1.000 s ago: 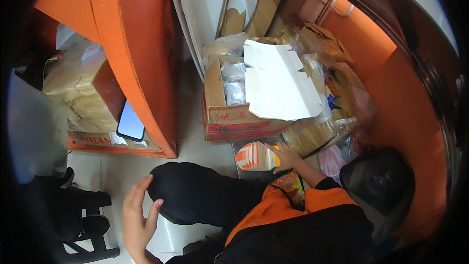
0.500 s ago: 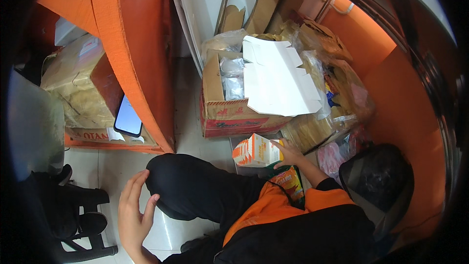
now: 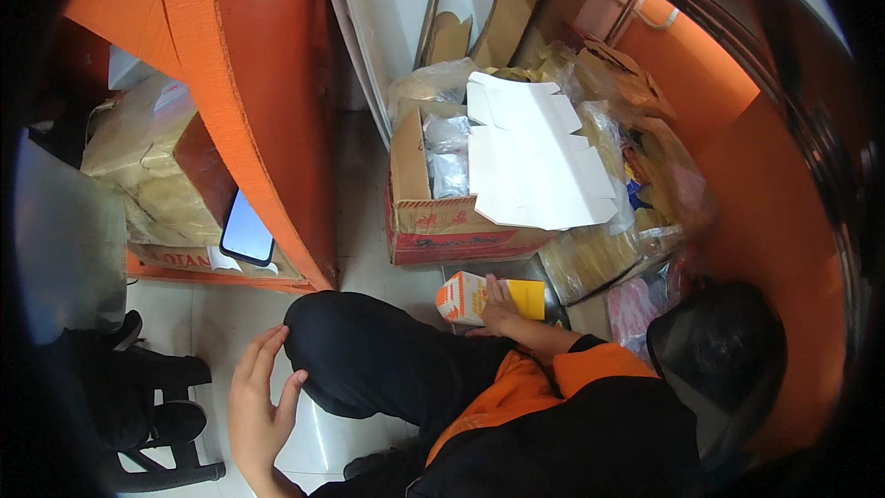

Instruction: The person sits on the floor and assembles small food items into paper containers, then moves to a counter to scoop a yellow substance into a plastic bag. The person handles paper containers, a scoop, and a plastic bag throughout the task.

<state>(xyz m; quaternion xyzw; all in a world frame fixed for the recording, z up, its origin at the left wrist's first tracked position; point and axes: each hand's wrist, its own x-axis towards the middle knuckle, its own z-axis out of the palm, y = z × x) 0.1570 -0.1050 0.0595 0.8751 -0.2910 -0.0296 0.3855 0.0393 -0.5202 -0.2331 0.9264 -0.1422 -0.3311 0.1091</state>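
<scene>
A small paper food carton [image 3: 469,298], white, orange and yellow, lies low in front of the big cardboard box, right of my raised knee. My right hand [image 3: 501,312] lies across it, with the fingers over its upper face and the thumb toward its near side. To the right of those fingers is a plain yellow panel [image 3: 528,299]; whether it belongs to the same carton I cannot tell. Beside my knee, my left hand [image 3: 258,401] hangs in the air with its fingers stretched and nothing in it.
A large cardboard box [image 3: 470,244] holds plastic-wrapped packs, under a white flattened carton [image 3: 539,161]. Plastic bags and wrapped parcels [image 3: 590,263] crowd the right. On the left, a phone [image 3: 247,232] leans inside the orange counter [image 3: 277,129]; a dark stool [image 3: 175,378] stands below.
My right hand has moved left, from the carton's right end to across its upper face. The carton now lies flatter, and the green and orange packet beside it is out of sight. My left hand stays raised.
</scene>
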